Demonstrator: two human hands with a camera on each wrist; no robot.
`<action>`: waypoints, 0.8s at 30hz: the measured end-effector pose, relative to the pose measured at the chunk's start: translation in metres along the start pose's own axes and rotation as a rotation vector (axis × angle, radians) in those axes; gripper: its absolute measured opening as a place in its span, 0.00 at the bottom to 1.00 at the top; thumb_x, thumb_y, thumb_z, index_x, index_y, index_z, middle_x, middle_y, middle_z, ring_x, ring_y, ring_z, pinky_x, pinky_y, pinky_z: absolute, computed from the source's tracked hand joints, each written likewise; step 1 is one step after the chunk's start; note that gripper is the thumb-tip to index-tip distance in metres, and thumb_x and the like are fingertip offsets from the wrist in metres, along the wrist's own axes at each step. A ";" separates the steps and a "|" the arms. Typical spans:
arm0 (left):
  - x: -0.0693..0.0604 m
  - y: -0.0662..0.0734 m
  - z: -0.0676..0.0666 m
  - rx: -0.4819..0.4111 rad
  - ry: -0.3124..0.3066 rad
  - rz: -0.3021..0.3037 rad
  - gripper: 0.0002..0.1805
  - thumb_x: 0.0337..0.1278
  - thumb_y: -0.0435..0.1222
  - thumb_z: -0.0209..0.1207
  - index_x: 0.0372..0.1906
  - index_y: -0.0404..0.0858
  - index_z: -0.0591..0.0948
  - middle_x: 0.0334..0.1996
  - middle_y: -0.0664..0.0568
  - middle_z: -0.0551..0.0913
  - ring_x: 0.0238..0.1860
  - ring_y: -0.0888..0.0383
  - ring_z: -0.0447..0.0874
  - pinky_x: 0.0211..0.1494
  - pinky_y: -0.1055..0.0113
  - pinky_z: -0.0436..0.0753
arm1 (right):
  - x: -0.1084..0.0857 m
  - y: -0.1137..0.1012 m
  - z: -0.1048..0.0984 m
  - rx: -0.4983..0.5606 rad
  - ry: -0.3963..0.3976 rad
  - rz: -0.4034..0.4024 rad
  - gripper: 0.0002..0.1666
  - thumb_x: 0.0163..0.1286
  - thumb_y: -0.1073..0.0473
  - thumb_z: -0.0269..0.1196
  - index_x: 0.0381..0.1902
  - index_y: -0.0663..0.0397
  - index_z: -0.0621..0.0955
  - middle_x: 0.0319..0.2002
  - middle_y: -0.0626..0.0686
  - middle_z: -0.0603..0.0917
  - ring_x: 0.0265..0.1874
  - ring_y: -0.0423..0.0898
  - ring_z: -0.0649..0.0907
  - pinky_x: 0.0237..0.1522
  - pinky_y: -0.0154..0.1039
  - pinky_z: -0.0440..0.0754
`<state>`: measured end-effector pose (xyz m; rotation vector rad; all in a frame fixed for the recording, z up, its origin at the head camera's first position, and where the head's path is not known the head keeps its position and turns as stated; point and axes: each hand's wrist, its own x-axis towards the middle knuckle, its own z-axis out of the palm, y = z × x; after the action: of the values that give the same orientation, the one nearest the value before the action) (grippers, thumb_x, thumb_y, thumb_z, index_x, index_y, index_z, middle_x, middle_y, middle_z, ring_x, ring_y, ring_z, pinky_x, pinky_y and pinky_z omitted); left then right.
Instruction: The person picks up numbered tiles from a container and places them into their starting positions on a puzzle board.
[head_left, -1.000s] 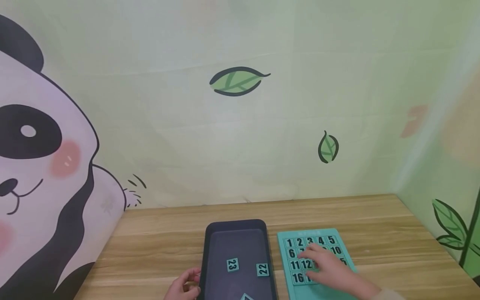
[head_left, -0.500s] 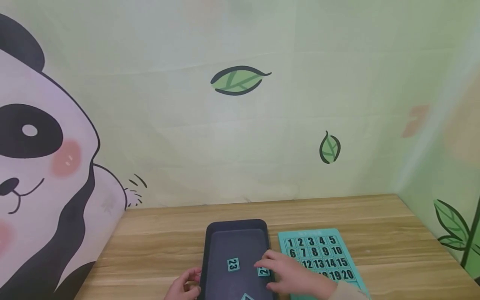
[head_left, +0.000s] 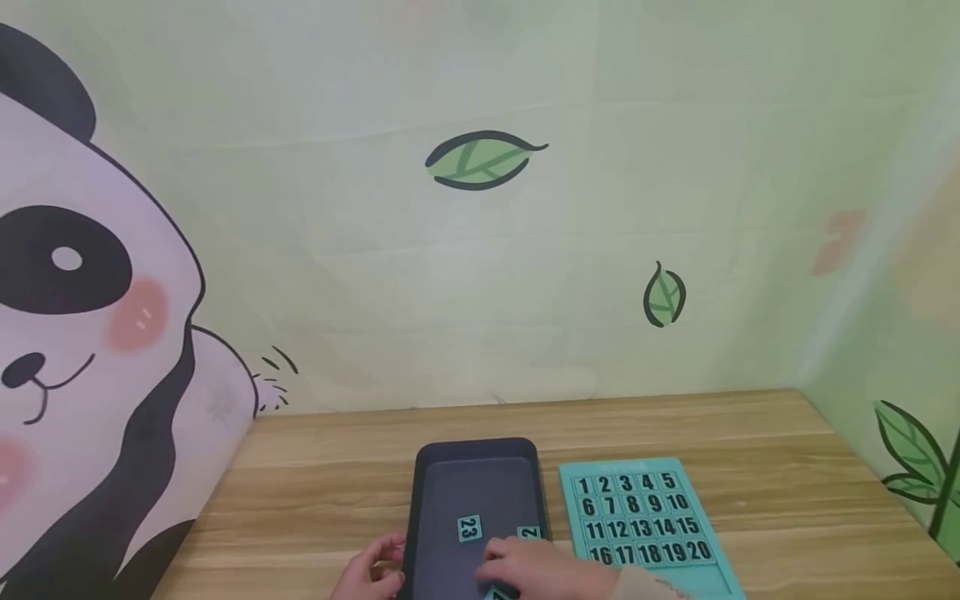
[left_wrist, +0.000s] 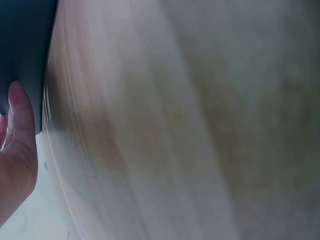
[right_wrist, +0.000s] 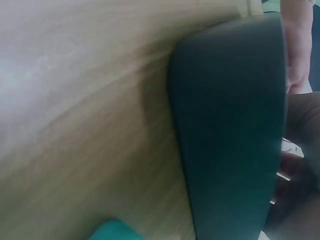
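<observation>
Inside the dark tray [head_left: 487,483] lie teal number tiles. Tile 23 [head_left: 469,528] is turned sideways in the middle. Another tile [head_left: 528,532], its digits partly covered, lies by the right wall. A third tile [head_left: 498,593] shows at the lower edge of the head view. My right hand [head_left: 543,571] reaches over the tray's right wall, fingers bent loosely beside that third tile; contact with it is unclear. My left hand [head_left: 371,568] rests against the tray's left outer wall, one finger [left_wrist: 22,107] lying along it. Right of the tray is a teal number board [head_left: 611,470].
The board's rows show numbers 1 to 20, with its lower part cut off by the frame and my sleeve [head_left: 648,585]. Everything stands on a wooden table [head_left: 322,467]. Behind it hangs a light green backdrop [head_left: 585,208] with a printed panda [head_left: 82,250].
My right hand has moved left from over the board, past the tile at the tray's right wall, to the tile nearer the front. My left hand has stayed at the tray.
</observation>
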<state>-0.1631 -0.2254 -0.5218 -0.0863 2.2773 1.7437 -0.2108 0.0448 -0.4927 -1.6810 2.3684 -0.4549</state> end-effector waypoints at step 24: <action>0.001 -0.001 0.000 -0.009 -0.011 0.008 0.31 0.40 0.28 0.51 0.56 0.24 0.63 0.41 0.43 0.73 0.31 0.58 0.74 0.33 0.66 0.73 | 0.001 -0.002 0.008 -0.019 0.079 -0.053 0.15 0.60 0.53 0.55 0.42 0.48 0.81 0.32 0.41 0.75 0.29 0.26 0.72 0.31 0.13 0.63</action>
<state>-0.1636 -0.2255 -0.5226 -0.0690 2.2646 1.7545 -0.2067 0.0420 -0.4994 -1.7694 2.3955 -0.5187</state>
